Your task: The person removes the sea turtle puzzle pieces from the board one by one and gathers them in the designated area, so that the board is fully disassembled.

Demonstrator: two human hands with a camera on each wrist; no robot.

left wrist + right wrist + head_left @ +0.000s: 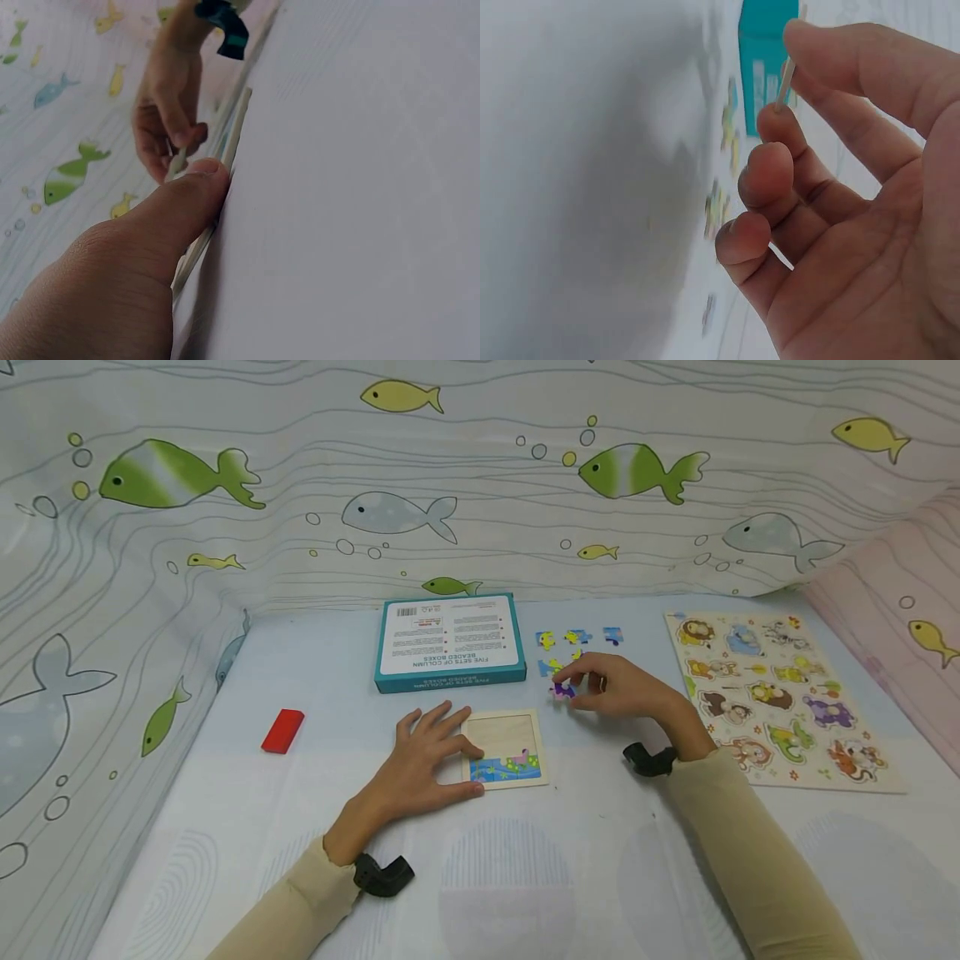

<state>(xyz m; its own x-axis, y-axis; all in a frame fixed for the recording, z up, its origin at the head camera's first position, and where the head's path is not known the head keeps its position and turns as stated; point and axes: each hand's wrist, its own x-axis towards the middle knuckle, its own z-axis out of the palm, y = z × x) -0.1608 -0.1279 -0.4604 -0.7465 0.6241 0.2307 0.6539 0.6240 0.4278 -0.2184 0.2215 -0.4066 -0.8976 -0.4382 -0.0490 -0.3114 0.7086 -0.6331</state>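
Fish-print curtain (225, 510) fills the top half of the head view; pale blue table cover (525, 877) fills the bottom half.

Left hand (423, 764), centre frame: fingers spread and straight, lying flat, thumb and fingertips pressing the left edge of the small wooden puzzle tray (504, 749). Left wrist view shows the thumb (191, 195) butted against the tray edge (234, 131). Tray's bottom strip is filled with blue-green pieces, upper part bare wood.

Right hand (618, 687), just right of centre: fingers curled, pinching a thin purple puzzle piece (562, 691) between thumb and fingertips, just above and right of the tray. Right wrist view shows the piece edge-on (786, 82), clamped.

Loose puzzle pieces (573, 639) sit just above that hand. Teal box (448, 642) lies flat, upper centre, behind the tray. Red block (282, 730) at left, well apart from the rest. Animal peg board (780, 697) lies at right, near the right forearm.
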